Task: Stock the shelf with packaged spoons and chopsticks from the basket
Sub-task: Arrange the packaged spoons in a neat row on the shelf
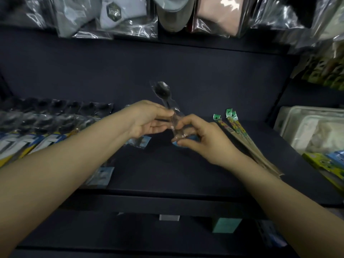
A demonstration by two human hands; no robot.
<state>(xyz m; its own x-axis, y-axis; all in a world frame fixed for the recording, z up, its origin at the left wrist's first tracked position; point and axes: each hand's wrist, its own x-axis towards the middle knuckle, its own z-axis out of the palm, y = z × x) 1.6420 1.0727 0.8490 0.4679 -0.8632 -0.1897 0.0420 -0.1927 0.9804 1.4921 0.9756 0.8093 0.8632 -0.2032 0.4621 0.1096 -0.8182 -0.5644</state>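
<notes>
Forearms: bare, reaching in from both lower corners toward mid-shelf.
Left hand (147, 120): thumb and fingertips closed on the packaged spoon (168, 107) at its neck, other fingers loosely extended beneath.
Right hand (201, 135): curled, fingertips pinched on the lower end of the same wrapper, where a blue header card peeks out under the fingers.
Spoon position: held between both hands, bowl tilted up and away beyond the left thumb, seemingly above the shelf (167, 164) rather than resting on it.
Spoon row (52, 116): left of the left hand, overlapping dark spoons in clear sleeves with yellow-and-blue cards toward the near edge.
Loose packs (138, 142): blue-carded, one just under the left hand, another nearer beside the left forearm.
Chopsticks (240, 135): right of the right hand, long thin paper-coloured sticks in patterned sleeves with green hang tabs, fanned unevenly.
Basket: not in view.
Materials: wrapper thin, glossy, crinkled; spoon dark, smooth, oval bowl on a slim handle; shelf matte, dark, flat.
Step, as judged: straightening or aligning the pack before laying it beside the row.
Risk, slip: slick film under a light two-point pinch, likely to slide or twist out.
Risk, placement: low contrast of dark spoon on dark shelf, easy to misalign with the row.
Risk, knock: right forearm close over the chopsticks, liable to push them off the near edge.
</notes>
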